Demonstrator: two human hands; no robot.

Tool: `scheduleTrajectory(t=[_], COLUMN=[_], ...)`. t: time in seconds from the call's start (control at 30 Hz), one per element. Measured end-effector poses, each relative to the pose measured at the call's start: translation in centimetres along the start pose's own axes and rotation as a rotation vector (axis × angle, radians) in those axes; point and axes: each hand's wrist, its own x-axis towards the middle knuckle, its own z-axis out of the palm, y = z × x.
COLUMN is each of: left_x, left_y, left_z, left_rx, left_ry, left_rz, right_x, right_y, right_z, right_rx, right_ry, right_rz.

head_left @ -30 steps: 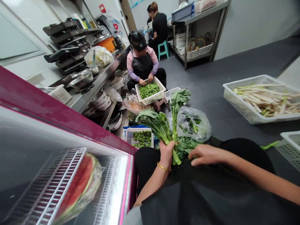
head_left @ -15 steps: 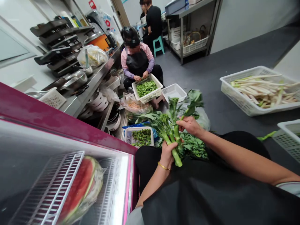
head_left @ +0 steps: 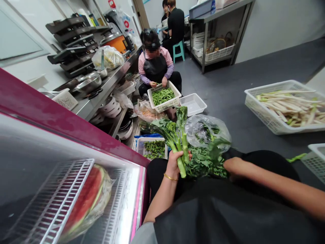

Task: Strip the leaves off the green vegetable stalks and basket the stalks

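My left hand [head_left: 174, 163], with a gold bangle at the wrist, is closed around a bunch of Chinese broccoli [head_left: 177, 140]. The thick cut stems point down toward my lap, and the leafy, budded tops point away. My right hand [head_left: 235, 166] is low at the right, smeared by motion, with fingers curled and partly hidden. A blurred green leaf [head_left: 216, 149] trails from its fingers. Between the hands lies a heap of loose leaves [head_left: 203, 162] over my lap. Beyond it is a clear plastic bag [head_left: 220, 130] with more greens inside.
An open fridge [head_left: 142, 189] with cut watermelon [head_left: 86, 200] stands close at left. Ahead, a co-worker [head_left: 155, 64] handles green beans in a basket [head_left: 166, 107]. A small basket of greens [head_left: 166, 149] sits near my left knee; a basket of pale stalks [head_left: 269, 123] is right.
My right hand has left the bunch and moved down to the right, a leaf moving with it. The left hand keeps its hold on the stems. The view has shifted slightly.
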Motion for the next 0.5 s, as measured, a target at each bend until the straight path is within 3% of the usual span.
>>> scheduleTrajectory(t=[0.07, 0.17, 0.23, 0.3, 0.4, 0.5], left_x=[-0.6, -1.4, -1.8, -2.1, -2.3, -2.1], left_y=[0.4, 0.2, -0.1, -0.4, -1.0, -1.6], left_z=[0.0, 1.0, 1.9, 2.6, 3.2, 3.5], left_rx=[0.024, 0.059, 0.084, 0.088, 0.040, -0.003], left_ry=[-0.072, -0.155, -0.188, -0.182, -0.137, -0.060], left_rz=[-0.009, -0.016, -0.031, -0.055, -0.119, -0.179], right_x=[1.7, 7.1, 10.8, 13.1, 12.8, 9.3], right_y=[1.9, 3.9, 3.8, 2.6, 0.3, -1.4], right_z=[-1.4, -3.3, -4.1, -4.2, -3.0, -1.5], right_rx=[0.077, 0.241, 0.365, 0.402, 0.084, -0.238], right_ry=[-0.178, -0.351, -0.371, -0.302, -0.152, -0.265], right_rz=[0.067, 0.209, 0.308, 0.360, 0.257, 0.020])
